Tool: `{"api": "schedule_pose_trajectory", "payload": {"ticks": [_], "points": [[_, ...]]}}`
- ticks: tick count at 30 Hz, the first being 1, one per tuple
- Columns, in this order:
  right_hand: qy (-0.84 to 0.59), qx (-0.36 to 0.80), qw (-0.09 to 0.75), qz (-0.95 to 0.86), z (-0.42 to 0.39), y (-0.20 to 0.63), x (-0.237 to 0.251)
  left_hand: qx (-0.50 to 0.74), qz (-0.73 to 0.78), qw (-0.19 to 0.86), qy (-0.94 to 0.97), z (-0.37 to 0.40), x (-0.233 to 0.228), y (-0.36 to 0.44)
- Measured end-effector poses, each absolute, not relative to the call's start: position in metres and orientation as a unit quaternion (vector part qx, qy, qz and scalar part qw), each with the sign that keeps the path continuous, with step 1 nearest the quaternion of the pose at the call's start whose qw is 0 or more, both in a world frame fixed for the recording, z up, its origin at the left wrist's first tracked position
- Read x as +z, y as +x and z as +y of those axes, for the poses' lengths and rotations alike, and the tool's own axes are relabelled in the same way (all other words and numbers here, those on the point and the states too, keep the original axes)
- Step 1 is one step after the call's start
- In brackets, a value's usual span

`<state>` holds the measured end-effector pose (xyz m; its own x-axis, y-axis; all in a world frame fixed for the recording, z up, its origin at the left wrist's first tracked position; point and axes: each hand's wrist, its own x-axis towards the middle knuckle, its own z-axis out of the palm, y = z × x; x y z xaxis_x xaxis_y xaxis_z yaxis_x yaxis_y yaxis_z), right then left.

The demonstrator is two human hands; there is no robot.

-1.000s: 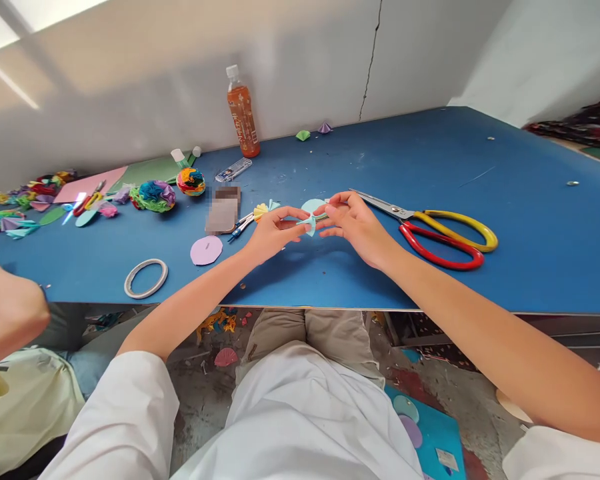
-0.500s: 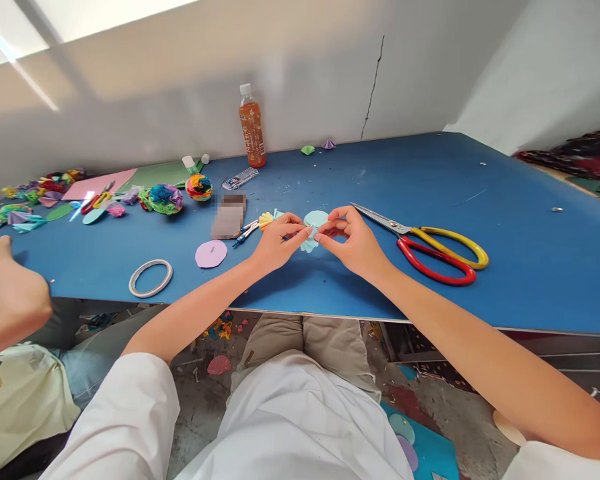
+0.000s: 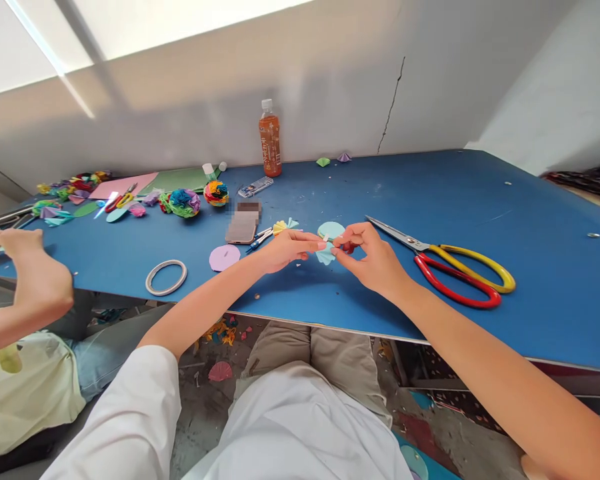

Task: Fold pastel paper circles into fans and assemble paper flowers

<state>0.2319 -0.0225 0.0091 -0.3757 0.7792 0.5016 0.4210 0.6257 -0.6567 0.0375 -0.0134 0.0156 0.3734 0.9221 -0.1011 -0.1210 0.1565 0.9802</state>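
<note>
Above the blue table, my left hand (image 3: pixel 291 249) and my right hand (image 3: pixel 370 256) face each other with fingertips pinched on a light-blue pleated paper piece (image 3: pixel 325 255). A small pale strip (image 3: pixel 327 238) shows at its top between the fingers; what it is made of I cannot tell. Just behind lies a light-blue paper disc (image 3: pixel 331 229). Yellow and pale-blue pleated paper (image 3: pixel 286 227) sits past my left hand, beside a blue drawing compass (image 3: pixel 260 240). Large scissors (image 3: pixel 430 253) with red and yellow handles lie to the right of my right hand.
Left of my hands lie a lilac paper disc (image 3: pixel 225 258), a tape roll (image 3: pixel 167 278) and a phone (image 3: pixel 243 225). Farther back stand a drink bottle (image 3: pixel 270 143) and paper balls (image 3: pixel 183 203). At far left is another person's arm (image 3: pixel 35 287). The table's front edge (image 3: pixel 325 325) runs before me.
The view has shifted, so the table things appear farther right and lower. My fingers have moved slightly on the pleated paper, and a pale strip now shows. The other person's arm shows more.
</note>
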Motion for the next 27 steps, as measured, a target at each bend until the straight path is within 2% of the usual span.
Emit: {"api": "schedule_pose_trajectory", "payload": {"ticks": [5, 10, 16, 27], "points": [[-0.347, 0.22, 0.421, -0.809, -0.022, 0.232, 0.009, 0.394, 0.393, 0.62, 0.552, -0.013, 0.015, 0.037], [-0.372, 0.242, 0.419, -0.792, -0.022, 0.232, 0.009, 0.437, 0.37, 0.428, 0.699, -0.017, 0.01, 0.039], [-0.39, 0.286, 0.424, -0.766, -0.022, 0.231, 0.012, 0.451, 0.322, 0.26, 0.791, -0.017, 0.005, 0.037], [-0.383, 0.33, 0.421, -0.753, -0.025, 0.23, 0.017, 0.507, 0.267, 0.129, 0.809, -0.012, -0.006, 0.036]]}}
